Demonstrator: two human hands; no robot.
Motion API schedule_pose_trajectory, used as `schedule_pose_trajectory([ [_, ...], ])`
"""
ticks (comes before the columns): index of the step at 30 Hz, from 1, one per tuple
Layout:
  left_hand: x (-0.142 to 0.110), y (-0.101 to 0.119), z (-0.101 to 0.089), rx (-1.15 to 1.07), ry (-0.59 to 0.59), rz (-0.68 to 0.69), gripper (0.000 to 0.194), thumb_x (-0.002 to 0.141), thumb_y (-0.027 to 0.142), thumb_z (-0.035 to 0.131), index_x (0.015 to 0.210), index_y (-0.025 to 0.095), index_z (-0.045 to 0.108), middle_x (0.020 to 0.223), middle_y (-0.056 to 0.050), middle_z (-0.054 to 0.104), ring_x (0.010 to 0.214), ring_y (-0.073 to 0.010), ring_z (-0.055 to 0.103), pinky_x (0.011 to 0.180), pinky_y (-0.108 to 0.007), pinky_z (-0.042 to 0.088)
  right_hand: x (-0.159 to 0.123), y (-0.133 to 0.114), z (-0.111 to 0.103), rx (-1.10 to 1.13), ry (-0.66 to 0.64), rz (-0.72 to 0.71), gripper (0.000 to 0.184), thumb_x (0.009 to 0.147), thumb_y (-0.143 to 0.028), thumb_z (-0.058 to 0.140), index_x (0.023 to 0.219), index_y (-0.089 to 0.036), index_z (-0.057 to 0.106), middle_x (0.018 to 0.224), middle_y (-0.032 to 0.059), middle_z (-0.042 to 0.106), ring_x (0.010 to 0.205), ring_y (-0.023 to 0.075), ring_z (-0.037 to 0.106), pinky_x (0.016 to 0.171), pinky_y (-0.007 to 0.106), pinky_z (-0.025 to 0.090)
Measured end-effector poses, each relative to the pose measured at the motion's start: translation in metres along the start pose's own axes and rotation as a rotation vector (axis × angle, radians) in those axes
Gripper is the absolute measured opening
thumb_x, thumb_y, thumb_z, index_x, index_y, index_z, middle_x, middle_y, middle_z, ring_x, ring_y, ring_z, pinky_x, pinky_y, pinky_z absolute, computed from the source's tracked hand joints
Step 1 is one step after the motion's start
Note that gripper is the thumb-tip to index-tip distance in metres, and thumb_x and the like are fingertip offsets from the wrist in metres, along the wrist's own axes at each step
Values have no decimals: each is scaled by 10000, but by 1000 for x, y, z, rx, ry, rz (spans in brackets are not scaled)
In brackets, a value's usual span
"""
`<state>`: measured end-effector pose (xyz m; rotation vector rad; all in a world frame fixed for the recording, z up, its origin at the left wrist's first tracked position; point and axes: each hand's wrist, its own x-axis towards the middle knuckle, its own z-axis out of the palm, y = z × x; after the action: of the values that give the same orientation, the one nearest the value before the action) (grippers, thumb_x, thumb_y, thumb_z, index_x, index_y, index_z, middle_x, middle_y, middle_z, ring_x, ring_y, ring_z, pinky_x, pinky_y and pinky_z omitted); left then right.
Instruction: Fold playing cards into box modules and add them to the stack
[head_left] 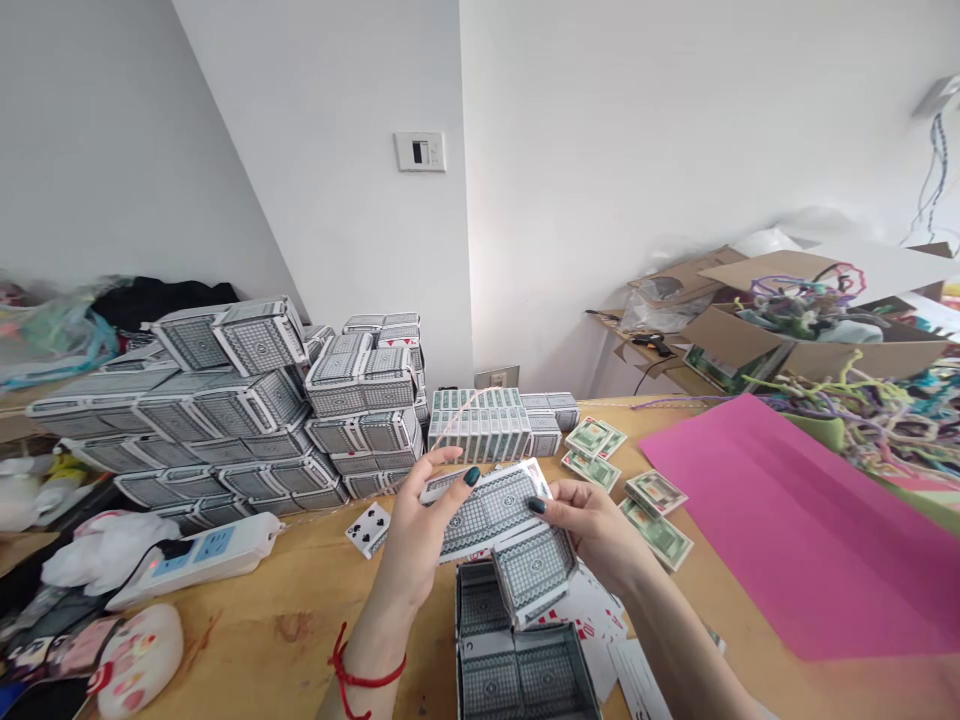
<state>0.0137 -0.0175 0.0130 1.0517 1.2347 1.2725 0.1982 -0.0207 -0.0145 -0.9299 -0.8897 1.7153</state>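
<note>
My left hand [418,535] is closed on the left end of a strip of grey-backed playing cards [486,510], thumb on top. The other end is pinched by my right hand [596,525], its thumb pressing near the white edge. Just below my right fingers is a small folded block of playing cards [534,572]; whether it joins the strip, I cannot tell. Under it stands an open box made of playing cards [491,690], with compartments. Loose playing cards [592,610] lie beside this box, partly hidden by my right hand and the block.
Stacked card blocks [247,410] rise at the left, with more [364,400] beside them. A power strip [202,560] lies in front. Green card stacks [656,530] and a pink sheet [817,540] lie right. Behind are yarn [862,410] and a cardboard box [847,355].
</note>
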Motion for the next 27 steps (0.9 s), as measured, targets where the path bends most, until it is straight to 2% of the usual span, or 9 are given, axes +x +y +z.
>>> schedule_pose_trajectory([
  [5, 1, -3, 0, -46, 31, -29, 322, 659, 347, 682, 958, 246, 614, 1130, -38, 575, 961, -236, 558, 655, -236, 439, 2, 4, 1, -16, 23, -8, 260, 563, -310, 793, 590, -132, 606, 497, -25, 592, 418, 73, 489, 419, 182, 363],
  [9, 7, -10, 1, -82, 116, -38, 345, 695, 376, 658, 1011, 252, 598, 1189, -48, 543, 1135, -240, 451, 831, -264, 388, 1, 2, 3, -87, 49, -83, 260, 629, -354, 745, 670, -138, 607, 599, 8, 638, 504, 110, 558, 479, 209, 420],
  [13, 13, -16, -2, -210, 120, -85, 388, 741, 484, 582, 1064, 273, 550, 1204, -42, 511, 1174, -216, 405, 863, -290, 394, -4, 2, 6, -306, 237, -409, 163, 737, -343, 650, 762, -184, 627, 714, 33, 666, 636, 166, 595, 572, 274, 474],
  [16, 11, -11, -4, -352, -2, -151, 399, 751, 515, 552, 1072, 278, 539, 1115, -43, 540, 1096, -215, 464, 789, -316, 458, -8, 5, 5, -609, 374, -771, 65, 764, -243, 623, 813, -234, 665, 798, 46, 691, 725, 209, 614, 675, 345, 492],
  [17, 9, -8, -3, -429, -81, -186, 405, 758, 526, 535, 1073, 272, 540, 1087, -48, 555, 1051, -218, 498, 761, -329, 475, -9, 6, 4, -731, 352, -883, 107, 764, -198, 616, 832, -251, 679, 832, 48, 699, 772, 222, 619, 720, 367, 489],
  [19, 6, -4, -1, -571, -261, -275, 443, 761, 570, 493, 1063, 252, 553, 1036, -63, 592, 954, -230, 563, 709, -354, 496, -10, 8, 3, -971, 209, -1034, 215, 774, -136, 584, 888, -284, 691, 899, 41, 705, 874, 238, 615, 810, 407, 467],
  [21, 4, -3, 2, -628, -356, -338, 447, 752, 552, 512, 1039, 217, 580, 1006, -83, 630, 890, -242, 601, 676, -351, 502, -9, 10, 5, -1154, 63, -1072, 281, 802, -126, 539, 956, -316, 676, 942, 30, 702, 936, 238, 600, 864, 442, 444],
  [24, 5, -9, 4, -587, -269, -304, 313, 721, 336, 628, 999, 194, 614, 975, -73, 674, 868, -232, 626, 666, -301, 497, -7, 10, 9, -1249, -43, -1036, 287, 806, -161, 546, 1023, -320, 645, 995, 38, 683, 991, 247, 568, 906, 482, 416],
  [27, 8, -14, 2, -507, -143, -218, 347, 676, 176, 656, 1020, 200, 612, 960, -51, 694, 866, -230, 639, 687, -298, 495, -9, 7, 12, -1130, -86, -1022, 334, 721, -218, 659, 1050, -270, 635, 1042, 79, 647, 1053, 288, 518, 914, 491, 411],
])
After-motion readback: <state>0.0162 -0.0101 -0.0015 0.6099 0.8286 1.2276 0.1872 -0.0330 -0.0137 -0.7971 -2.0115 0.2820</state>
